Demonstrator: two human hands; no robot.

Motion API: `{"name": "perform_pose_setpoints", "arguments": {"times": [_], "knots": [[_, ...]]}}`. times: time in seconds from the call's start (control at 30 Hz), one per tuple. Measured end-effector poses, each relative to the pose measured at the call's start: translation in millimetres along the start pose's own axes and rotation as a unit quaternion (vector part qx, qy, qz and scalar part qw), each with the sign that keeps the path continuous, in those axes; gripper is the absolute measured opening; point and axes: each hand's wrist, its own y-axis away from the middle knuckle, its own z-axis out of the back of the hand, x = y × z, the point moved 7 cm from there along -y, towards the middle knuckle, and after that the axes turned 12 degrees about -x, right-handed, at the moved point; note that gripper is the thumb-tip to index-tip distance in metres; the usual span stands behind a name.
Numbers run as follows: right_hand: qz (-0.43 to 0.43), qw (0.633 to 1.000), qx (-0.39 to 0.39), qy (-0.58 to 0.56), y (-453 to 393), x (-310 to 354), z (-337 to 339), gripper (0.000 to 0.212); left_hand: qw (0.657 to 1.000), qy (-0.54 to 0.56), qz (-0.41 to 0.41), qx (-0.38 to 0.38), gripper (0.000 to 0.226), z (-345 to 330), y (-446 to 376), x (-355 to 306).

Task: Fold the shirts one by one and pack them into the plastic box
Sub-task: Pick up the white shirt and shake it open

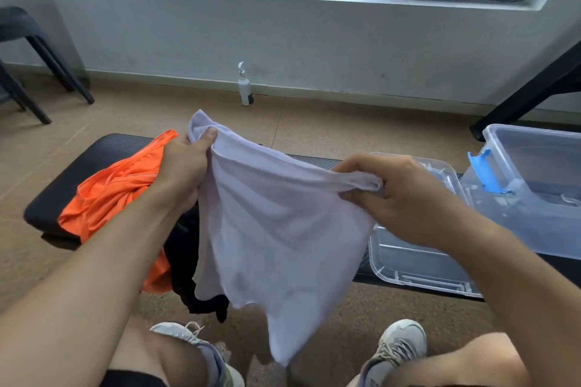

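A pale lilac-white shirt (276, 229) hangs in the air in front of me, above a black padded bench (94, 160). My left hand (185, 163) grips its upper left edge, thumb on top. My right hand (399, 198) pinches the bunched upper right edge. An orange shirt (116, 192) lies crumpled on the bench at the left. A black garment (185, 261) hangs over the bench's front edge, partly hidden behind the held shirt. The clear plastic box (540, 185) with a blue latch stands on the right.
The box's clear lid (418, 264) lies upside down on the bench beside the box. A white pump bottle (245, 88) stands on the floor by the wall. Black chair legs (47, 72) are at the far left, a black table leg (528, 94) at the right. My shoes are below.
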Motion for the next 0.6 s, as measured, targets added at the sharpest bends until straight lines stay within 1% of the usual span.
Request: {"name": "perform_pose_setpoints", "arguments": {"times": [0.07, 0.1, 0.17, 0.23, 0.3, 0.33, 0.37, 0.4, 0.47, 0.5, 0.57, 0.6], "knots": [[-0.021, 0.999, -0.041, 0.027, -3.8, -10.7, 11.2, 0.016, 0.999, -0.028, -0.015, 0.011, 0.019, 2.3, -4.4, 2.0], [-0.033, 0.998, -0.054, 0.024, -5.5, -14.9, 16.7, 0.015, 0.998, -0.051, -0.025, 0.023, 0.02, 2.2, -4.9, 2.5], [-0.043, 0.998, -0.05, 0.006, -6.6, -18.7, 23.8, 0.02, 0.995, -0.086, -0.038, 0.043, 0.025, 2.1, -4.6, 4.4], [-0.035, 0.999, -0.031, -0.018, -5.4, -19.5, 27.4, 0.033, 0.992, -0.1, -0.046, 0.059, 0.031, 2.8, -3.7, 5.4], [-0.029, 0.999, -0.022, -0.04, -4.4, -23.8, 30.4, 0.053, 0.99, -0.106, -0.054, 0.075, 0.028, 3.3, -2.2, 5.3], [-0.028, 0.998, -0.015, -0.051, -4.2, -25.5, 30.6, 0.058, 0.989, -0.106, -0.06, 0.079, 0.025, 3.6, -2.5, 5.0], [-0.024, 0.997, 0.0, -0.074, -3.2, -25.9, 29.5, 0.057, 0.989, -0.106, -0.068, 0.081, 0.023, 3.9, -2.2, 4.5], [-0.018, 0.993, 0.021, -0.117, -1.4, -25.0, 27.6, 0.051, 0.988, -0.11, -0.077, 0.082, 0.023, 4.7, -3.2, 4.5], [-0.022, 0.968, 0.069, -0.241, 3.7, -20.0, 26.2, 0.04, 0.986, -0.114, -0.092, 0.08, 0.023, 5.8, -5.6, 5.2], [-0.03, 0.951, 0.076, -0.298, 6.1, -16.8, 29.7, 0.037, 0.986, -0.113, -0.095, 0.074, 0.022, 7.4, -7.0, 6.2], [-0.035, 0.928, 0.051, -0.369, 8.5, -7.3, 42.4, 0.034, 0.988, -0.11, -0.094, 0.052, 0.02, 12.3, -10.3, 8.4], [-0.037, 0.928, 0.024, -0.371, 8.5, -4.0, 48.2, 0.036, 0.989, -0.111, -0.092, 0.039, 0.018, 15.2, -10.9, 8.8]]}}
